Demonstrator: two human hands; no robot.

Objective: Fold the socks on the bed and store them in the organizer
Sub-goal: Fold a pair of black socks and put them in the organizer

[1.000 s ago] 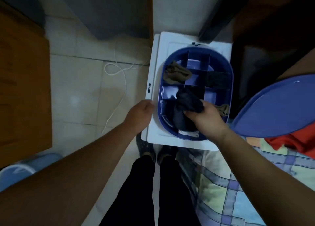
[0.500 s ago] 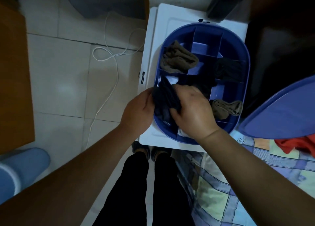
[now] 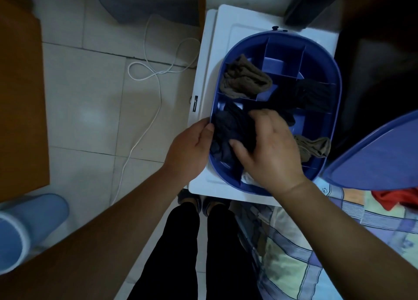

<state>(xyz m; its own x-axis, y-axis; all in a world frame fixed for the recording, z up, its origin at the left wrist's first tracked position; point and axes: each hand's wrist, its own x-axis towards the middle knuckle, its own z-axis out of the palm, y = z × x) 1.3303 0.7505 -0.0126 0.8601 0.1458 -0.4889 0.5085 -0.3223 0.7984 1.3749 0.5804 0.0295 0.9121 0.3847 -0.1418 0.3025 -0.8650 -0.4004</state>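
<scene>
**Both hands at the dark sock in the organizer**

The oval blue plastic organizer (image 3: 337, 91) with inner dividers stands on a white flat tabletop (image 3: 210, 73), beside the bed with the checked pale sheet (image 3: 294, 265). The right hand (image 3: 269, 150) lies over the near-left compartment, and its thumb and fingers are curled around a dark navy thin sock (image 3: 228, 130), which is bunched inside that compartment. The left hand (image 3: 190, 150) is at the left rim of the organizer; its fingers are bent against the rim and its thumb touches the edge of the same sock, but I cannot tell if it really grasps it.

In the far-left compartment a brown crumpled sock (image 3: 244, 80) lies. A black sheer sock (image 3: 309, 93) fills a compartment on the far right, and another brown sock (image 3: 314, 150) lies in the near-right compartment. Something white (image 3: 248, 178) shows in the nearest compartment, under the right wrist.

The blue oval lid (image 3: 380, 159) rests on the bed at the right, with a red cloth (image 3: 393, 197) just under its edge.
</scene>
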